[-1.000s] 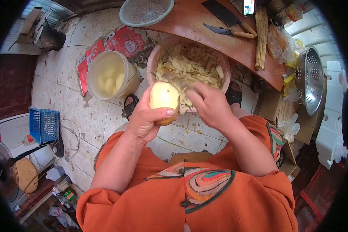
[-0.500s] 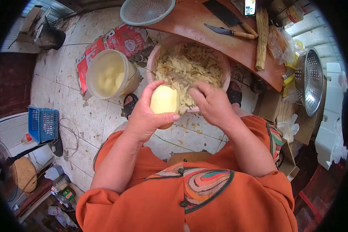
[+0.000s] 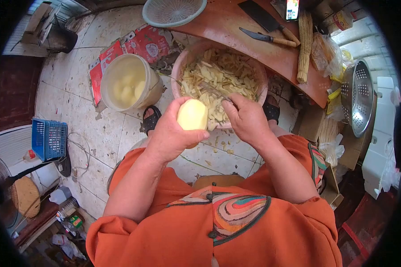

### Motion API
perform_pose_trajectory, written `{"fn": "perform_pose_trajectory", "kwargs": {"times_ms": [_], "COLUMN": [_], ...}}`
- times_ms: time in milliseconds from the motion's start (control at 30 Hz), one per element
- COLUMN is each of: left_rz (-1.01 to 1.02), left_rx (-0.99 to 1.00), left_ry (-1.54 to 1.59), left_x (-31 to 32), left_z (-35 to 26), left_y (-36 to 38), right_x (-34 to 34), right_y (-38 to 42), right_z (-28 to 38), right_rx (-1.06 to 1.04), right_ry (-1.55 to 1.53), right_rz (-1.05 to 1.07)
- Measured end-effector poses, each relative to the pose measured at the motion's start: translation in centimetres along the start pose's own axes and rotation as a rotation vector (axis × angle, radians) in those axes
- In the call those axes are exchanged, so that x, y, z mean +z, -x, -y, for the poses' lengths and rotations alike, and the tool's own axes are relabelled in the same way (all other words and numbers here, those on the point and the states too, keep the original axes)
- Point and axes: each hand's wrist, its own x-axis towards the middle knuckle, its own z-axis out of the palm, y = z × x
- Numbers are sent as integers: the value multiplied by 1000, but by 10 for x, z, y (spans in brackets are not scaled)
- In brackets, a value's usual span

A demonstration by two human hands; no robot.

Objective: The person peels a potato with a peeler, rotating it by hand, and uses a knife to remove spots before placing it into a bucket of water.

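A pale yellow, mostly peeled potato (image 3: 193,115) is held upright in my left hand (image 3: 168,129), with the thumb across its lower end. My right hand (image 3: 246,116) is closed on the handle of a peeler (image 3: 213,90), whose far end points up and left over the peelings, apart from the potato. Beneath both hands stands a pink basin (image 3: 176,73) heaped with peelings (image 3: 220,71). To its left, a whitish bucket (image 3: 153,89) holds several peeled potatoes (image 3: 128,90) in cloudy liquid.
On the reddish table (image 3: 209,22) lie a cleaver (image 3: 260,17), a knife (image 3: 267,38) and a straw bundle (image 3: 304,49). A light blue strainer (image 3: 173,11) overhangs its left end. A steel colander (image 3: 358,95) stands right, a blue basket (image 3: 50,139) left.
The peeler, blurred before, now shows clearly in my right hand. My left hand and the potato appear slightly farther right. The whole view has shifted a little.
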Motion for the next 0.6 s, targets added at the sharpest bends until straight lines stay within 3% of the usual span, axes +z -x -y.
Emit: {"fn": "perform_pose_trajectory", "kwargs": {"times_ms": [67,200,300,333,367,400,533,600], "left_rz": [-56,-58,-55,-42,-26,-16,-79,-91], "left_rx": [-17,-77,-57,78,216,221,225,214], "left_ry": [-185,-117,-282,-408,-534,-538,-540,-574], "left_x": [-1,-1,1,0,0,0,-3,-3], "left_z": [0,4,-1,1,2,3,8,6], "left_y": [-5,-7,-3,-1,0,-1,-5,-6], "right_x": [1,7,3,1,-2,-5,-12,-7], "right_y": [7,25,19,9,-4,-11,1,9], "right_z": [11,25,18,7,-10,-11,9,16], "right_rx": [-75,-284,-232,-229,-76,81,14,-128], "right_ry": [-86,-38,53,55,167,274,126,17], "right_rz": [19,64,21,18,90,159,56,21]}}
